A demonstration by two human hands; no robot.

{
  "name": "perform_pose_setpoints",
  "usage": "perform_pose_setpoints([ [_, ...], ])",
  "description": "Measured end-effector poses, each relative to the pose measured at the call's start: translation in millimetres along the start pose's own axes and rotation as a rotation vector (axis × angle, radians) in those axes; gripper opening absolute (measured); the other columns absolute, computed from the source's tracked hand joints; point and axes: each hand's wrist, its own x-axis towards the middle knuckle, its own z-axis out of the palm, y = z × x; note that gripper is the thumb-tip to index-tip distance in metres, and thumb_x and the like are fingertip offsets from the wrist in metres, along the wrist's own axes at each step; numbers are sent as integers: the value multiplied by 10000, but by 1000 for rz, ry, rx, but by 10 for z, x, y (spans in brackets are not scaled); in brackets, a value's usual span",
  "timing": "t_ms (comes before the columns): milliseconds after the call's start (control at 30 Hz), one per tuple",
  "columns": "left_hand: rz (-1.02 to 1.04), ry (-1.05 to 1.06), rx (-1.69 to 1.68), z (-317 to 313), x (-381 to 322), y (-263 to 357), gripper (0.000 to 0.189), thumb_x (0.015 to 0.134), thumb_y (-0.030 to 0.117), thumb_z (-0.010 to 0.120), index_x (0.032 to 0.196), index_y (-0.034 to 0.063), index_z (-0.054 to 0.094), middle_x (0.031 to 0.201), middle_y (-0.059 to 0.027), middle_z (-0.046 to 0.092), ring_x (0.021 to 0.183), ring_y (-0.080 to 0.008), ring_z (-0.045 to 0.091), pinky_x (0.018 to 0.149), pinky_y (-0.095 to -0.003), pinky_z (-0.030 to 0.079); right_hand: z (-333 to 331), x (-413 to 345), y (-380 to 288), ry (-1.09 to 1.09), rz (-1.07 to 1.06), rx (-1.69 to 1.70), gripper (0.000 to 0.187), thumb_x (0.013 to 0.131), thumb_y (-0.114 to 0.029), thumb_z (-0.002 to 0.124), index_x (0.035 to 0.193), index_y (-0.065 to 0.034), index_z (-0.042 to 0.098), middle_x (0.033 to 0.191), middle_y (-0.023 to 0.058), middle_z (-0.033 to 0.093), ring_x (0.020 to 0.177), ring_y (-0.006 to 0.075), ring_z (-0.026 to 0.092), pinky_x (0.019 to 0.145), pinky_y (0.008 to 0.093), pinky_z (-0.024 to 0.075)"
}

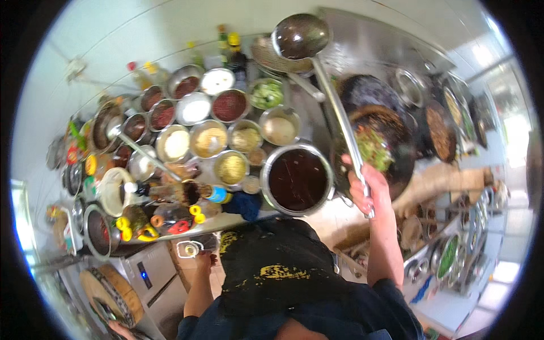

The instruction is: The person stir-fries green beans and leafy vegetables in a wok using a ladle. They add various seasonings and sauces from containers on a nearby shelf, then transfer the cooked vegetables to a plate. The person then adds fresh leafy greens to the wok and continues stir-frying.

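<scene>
My right hand point(369, 189) grips the steel handle of a long ladle point(301, 36); its bowl is raised towards the back wall. Beyond the handle, a dark wok point(401, 153) holds chopped green food point(374, 148) with red bits. Left of that hand stands a large steel pot point(299, 180) of dark liquid. Low on the left, beside my apron, my left hand point(205, 260) is at a clear container point(190, 249) with a round opening and seems to hold it. The container's full shape is hard to make out.
Steel bowls of seasonings point(208, 138) crowd the counter, with sauce bottles point(170, 216) along its front edge. A second ladle point(144, 148) lies across the left side. Another person's hand point(121, 330) is near a round wooden chopping block point(112, 295). A shelf with bowls point(448, 259) stands right.
</scene>
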Motion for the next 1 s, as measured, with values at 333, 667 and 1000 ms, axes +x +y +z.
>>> perform_pose_setpoints([
  [333,137,-99,203,462,-3,194,159,930,172,566,885,34,631,644,-94,612,483,-197,589,399,-325,457,-2223,-1326,856,975,-250,-1652,364,1010,-153,567,1331,19,547,873,292,659,761,447,660,618,471,509],
  [667,120,34,62,446,-212,222,121,968,108,559,937,0,603,717,-142,681,486,-210,625,372,-325,465,-767,-548,380,469,-305,-949,421,1079,-217,476,1425,22,482,644,-6,502,445,58,411,364,242,314],
  [1000,-86,202,-191,286,-547,-835,132,941,87,565,1002,-21,608,737,-167,682,502,-233,622,418,-350,485,1020,1199,1070,-342,372,-674,245,1054,-200,526,1190,-4,582,687,20,488,392,77,414,322,250,316],
])
